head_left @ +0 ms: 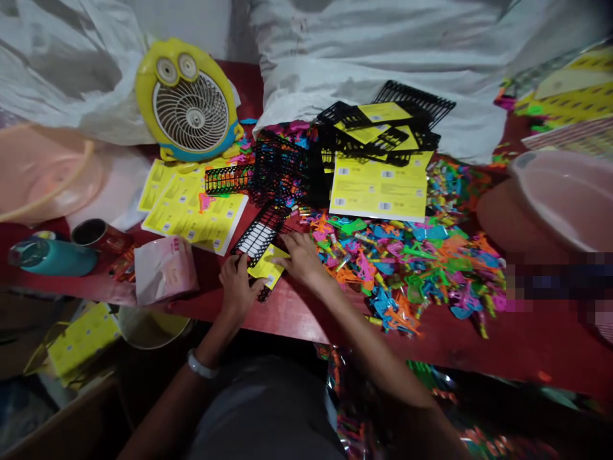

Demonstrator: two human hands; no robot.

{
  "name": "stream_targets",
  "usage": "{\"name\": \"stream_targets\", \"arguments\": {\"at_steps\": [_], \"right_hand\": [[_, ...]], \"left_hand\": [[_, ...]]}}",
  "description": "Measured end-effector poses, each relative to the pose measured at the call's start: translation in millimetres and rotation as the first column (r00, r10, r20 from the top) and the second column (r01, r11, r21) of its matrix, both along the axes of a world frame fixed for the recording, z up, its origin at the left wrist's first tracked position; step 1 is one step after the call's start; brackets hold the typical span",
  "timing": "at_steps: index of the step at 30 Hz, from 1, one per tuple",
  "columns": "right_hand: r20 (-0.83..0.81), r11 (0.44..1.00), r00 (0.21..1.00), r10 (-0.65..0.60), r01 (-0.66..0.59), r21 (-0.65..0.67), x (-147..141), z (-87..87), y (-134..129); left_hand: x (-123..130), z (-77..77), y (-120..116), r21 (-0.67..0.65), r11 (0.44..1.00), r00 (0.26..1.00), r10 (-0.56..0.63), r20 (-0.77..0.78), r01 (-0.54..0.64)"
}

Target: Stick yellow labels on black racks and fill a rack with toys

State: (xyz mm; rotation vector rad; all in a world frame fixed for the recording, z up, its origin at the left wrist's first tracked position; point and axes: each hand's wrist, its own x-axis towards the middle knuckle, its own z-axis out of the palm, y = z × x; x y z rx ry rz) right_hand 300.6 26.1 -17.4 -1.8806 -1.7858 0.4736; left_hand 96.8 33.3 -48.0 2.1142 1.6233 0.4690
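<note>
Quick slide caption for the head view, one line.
Left hand and right hand at a yellow card overlapping a black plastic grid, beside colourful plastic pieces on a red table.

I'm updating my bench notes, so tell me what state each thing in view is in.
Left hand, thumb on the yellow card
Right hand, fingers spread at the card's other side
Yellow card, lying over the black plastic rack
Black plastic rack, partly covered
Minion-style fan, upright; running or off, cannot tell
Plastic toys, loose, heaped
Yellow printed sheets, flat, uncut
Pink basin, open-topped
</note>
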Motion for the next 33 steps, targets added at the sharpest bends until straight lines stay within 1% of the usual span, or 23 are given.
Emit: {"name": "stream_targets", "arguments": {"at_steps": [1,3,5,6,8,10,12,15,17,19,20,22,24,26,28,30,31,33], "right_hand": [[0.024,1.000,1.000,0.000,0.001,-0.024,-6,-3.1,-3],[0.037,0.999,0.999,-0.036,0.037,-0.018,-10,-5.8,0],[0.037,0.991,0.991,-0.131,0.132,-0.009,-8,-5.4,15],[0.039,0.982,0.982,-0.187,0.188,-0.026,-7,-4.4,25],[0.045,0.954,0.959,-0.280,0.283,-0.094,-7,-1.6,46],[0.049,0.931,0.945,-0.323,0.327,-0.161,-9,1.7,62],[0.058,0.927,0.948,-0.314,0.320,-0.198,-10,4.1,68],[0.084,0.941,0.964,-0.253,0.266,-0.212,-5,3.6,58],[0.087,0.959,0.973,-0.212,0.224,-0.174,1,1.4,48],[0.076,0.979,0.981,-0.179,0.185,-0.086,7,0.2,46],[0.078,0.984,0.982,-0.172,0.175,-0.028,9,0.6,50],[0.113,0.981,0.976,-0.186,0.177,0.079,10,4.6,68],[0.188,0.975,0.960,-0.209,0.189,0.115,9,12.7,93],[0.265,0.980,0.944,-0.197,0.188,0.057,11,23.0,117],[0.310,0.983,0.938,-0.157,0.179,-0.042,15,32.8,132],[0.311,0.984,0.942,-0.125,0.157,-0.080,21,40.4,133],[0.292,0.988,0.948,-0.124,0.145,-0.051,24,43.5,130],[0.207,0.989,0.969,-0.134,0.117,0.093,26,48.7,115]], "left_hand": [[-1,-1.1,2,0.005,1.000,1.000,-0.007,-0.011,0.008],[-1,-2.1,7,0.011,1.000,1.000,-0.017,-0.021,0.017],[-1,-1.4,13,0.012,0.999,0.999,-0.029,-0.023,0.030],[0,-0.4,16,0.010,0.999,0.999,-0.040,-0.023,0.040],[1,2.7,19,0.007,0.998,0.998,-0.061,-0.022,0.061],[-1,6.1,19,0.009,0.997,0.997,-0.079,-0.023,0.080],[-5,7.9,15,0.011,0.996,0.995,-0.092,-0.023,0.093],[-14,5.7,7,0.013,0.996,0.996,-0.083,-0.019,0.083],[-19,1.9,3,0.015,0.998,0.998,-0.062,-0.010,0.062],[-23,-2.5,1,0.018,0.999,0.999,-0.050,0.002,0.050],[-24,-4.4,0,0.019,0.999,0.999,-0.050,0.009,0.050],[-25,-7.4,1,0.027,0.998,0.998,-0.057,0.022,0.057],[-26,-9.0,3,0.041,0.997,0.997,-0.068,0.035,0.066],[-28,-9.9,4,0.057,0.995,0.995,-0.082,0.054,0.079],[-30,-10.9,6,0.071,0.993,0.992,-0.099,0.083,0.094],[-33,-12.4,9,0.080,0.991,0.986,-0.116,0.120,0.107],[-34,-13.1,10,0.083,0.990,0.983,-0.121,0.137,0.111],[-35,-13.1,15,0.093,0.992,0.976,-0.107,0.191,0.091]]}}
